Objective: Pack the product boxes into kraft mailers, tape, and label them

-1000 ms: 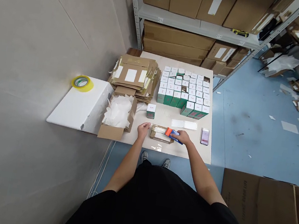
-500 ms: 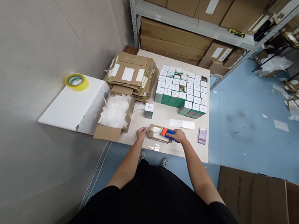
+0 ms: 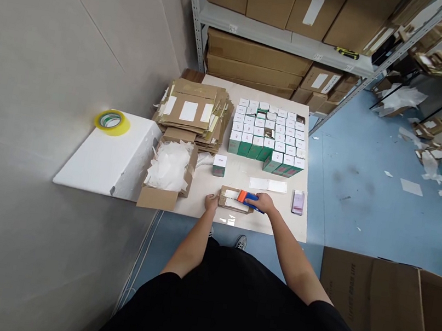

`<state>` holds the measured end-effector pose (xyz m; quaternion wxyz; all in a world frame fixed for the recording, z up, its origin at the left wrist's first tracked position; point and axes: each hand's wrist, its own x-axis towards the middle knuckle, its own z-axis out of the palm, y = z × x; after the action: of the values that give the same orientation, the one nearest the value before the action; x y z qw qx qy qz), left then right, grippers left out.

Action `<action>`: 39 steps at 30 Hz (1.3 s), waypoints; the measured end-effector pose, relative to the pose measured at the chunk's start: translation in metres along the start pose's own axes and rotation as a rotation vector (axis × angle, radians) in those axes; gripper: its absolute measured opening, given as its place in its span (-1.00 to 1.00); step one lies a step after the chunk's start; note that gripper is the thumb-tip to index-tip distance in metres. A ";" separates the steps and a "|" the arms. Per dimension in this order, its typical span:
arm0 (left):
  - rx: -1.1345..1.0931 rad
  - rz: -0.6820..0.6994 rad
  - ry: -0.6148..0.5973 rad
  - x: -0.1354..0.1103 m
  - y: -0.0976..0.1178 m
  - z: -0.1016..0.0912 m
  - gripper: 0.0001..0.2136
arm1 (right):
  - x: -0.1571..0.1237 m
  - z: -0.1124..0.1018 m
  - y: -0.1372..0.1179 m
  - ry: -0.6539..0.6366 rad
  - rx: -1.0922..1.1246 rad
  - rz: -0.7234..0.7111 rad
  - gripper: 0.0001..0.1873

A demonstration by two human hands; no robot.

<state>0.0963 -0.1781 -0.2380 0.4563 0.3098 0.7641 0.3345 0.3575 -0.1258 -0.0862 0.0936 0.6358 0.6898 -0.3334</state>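
Note:
A small cardboard box with white labels lies near the front edge of the table. My right hand is closed around a blue and orange tape dispenser, whose orange head rests over the top of this box. At the box's left end, my left hand grips it, its fingertips partly hidden against the cardboard. Just behind stands a single white and green product box. White paper slips lie behind the dispenser, and a phone-like purple object is off to the right.
Rows of white and green boxes fill the table's back right. Flattened cartons are stacked at back left, beside an open carton of white packing paper. Yellow tape sits on a white block. A large carton stands right.
My left hand has moved slightly right and down, from beside the box onto its left end. The right hand and tape dispenser have stayed nearly in place.

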 end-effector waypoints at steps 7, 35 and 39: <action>0.135 -0.032 0.056 -0.003 0.012 -0.023 -0.37 | 0.002 -0.001 -0.001 -0.024 -0.002 -0.014 -0.37; 0.329 0.328 -0.424 -0.015 0.030 -0.015 -0.10 | 0.017 -0.015 -0.011 -0.121 -0.097 0.045 -0.34; 0.171 0.194 -0.361 -0.013 0.016 -0.010 0.08 | 0.018 -0.012 -0.008 -0.110 -0.097 0.038 -0.35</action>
<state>0.0951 -0.1806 -0.2153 0.5233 0.4742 0.6624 0.2500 0.3506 -0.1046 -0.0845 0.1687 0.6243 0.6867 -0.3321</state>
